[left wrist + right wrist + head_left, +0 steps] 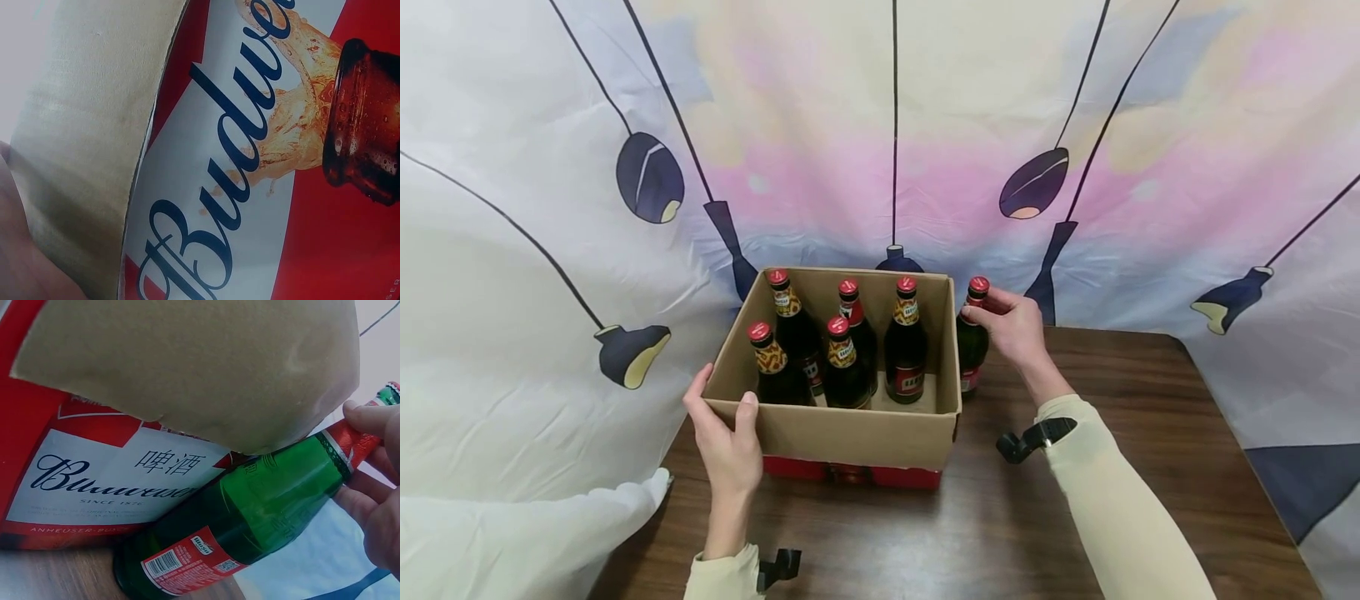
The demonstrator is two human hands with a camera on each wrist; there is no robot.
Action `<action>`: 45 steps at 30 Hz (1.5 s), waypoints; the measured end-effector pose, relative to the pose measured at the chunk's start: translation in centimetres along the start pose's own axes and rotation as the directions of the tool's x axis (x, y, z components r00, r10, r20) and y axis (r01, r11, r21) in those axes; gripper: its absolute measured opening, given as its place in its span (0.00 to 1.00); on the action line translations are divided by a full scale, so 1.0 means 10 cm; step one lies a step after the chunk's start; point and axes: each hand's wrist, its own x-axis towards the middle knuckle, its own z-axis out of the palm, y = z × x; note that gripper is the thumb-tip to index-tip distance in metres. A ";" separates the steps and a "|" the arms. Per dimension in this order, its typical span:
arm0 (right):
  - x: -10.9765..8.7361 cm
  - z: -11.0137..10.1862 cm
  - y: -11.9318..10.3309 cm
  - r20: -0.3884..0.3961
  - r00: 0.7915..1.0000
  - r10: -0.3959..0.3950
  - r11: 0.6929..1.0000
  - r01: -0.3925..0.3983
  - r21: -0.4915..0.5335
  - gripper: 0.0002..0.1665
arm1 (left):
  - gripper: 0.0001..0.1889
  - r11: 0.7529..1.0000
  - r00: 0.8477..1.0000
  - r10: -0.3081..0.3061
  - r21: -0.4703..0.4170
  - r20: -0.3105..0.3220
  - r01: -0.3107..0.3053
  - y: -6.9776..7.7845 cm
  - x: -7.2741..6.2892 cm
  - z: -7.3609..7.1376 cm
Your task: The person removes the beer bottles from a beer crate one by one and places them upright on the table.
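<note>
An open cardboard beer box (850, 435) stands on the table with its brown flaps folded down outside. Several dark bottles (906, 354) with red caps stand upright in it. My left hand (730, 450) grips the box's near left corner, the thumb over the rim. Just outside the box's right wall is a green glass bottle (972, 346), its base at the tabletop. My right hand (1018, 333) pinches this bottle by its red-foiled neck, just below the cap. The right wrist view shows the bottle's red back label (194, 562) with a barcode.
The dark wood table (1120, 392) extends to the right of the box and toward me. A printed cloth (820, 125) hangs behind and along the left side, and a fold of white cloth (587, 517) lies at the table's left edge.
</note>
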 end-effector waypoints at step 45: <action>-0.73 0.77 -1.12 0.079 0.990 -0.119 0.926 0.082 0.368 0.29 | 0.35 1.000 1.000 0.011 -0.009 -0.009 -0.011 0.02 0.00 -0.01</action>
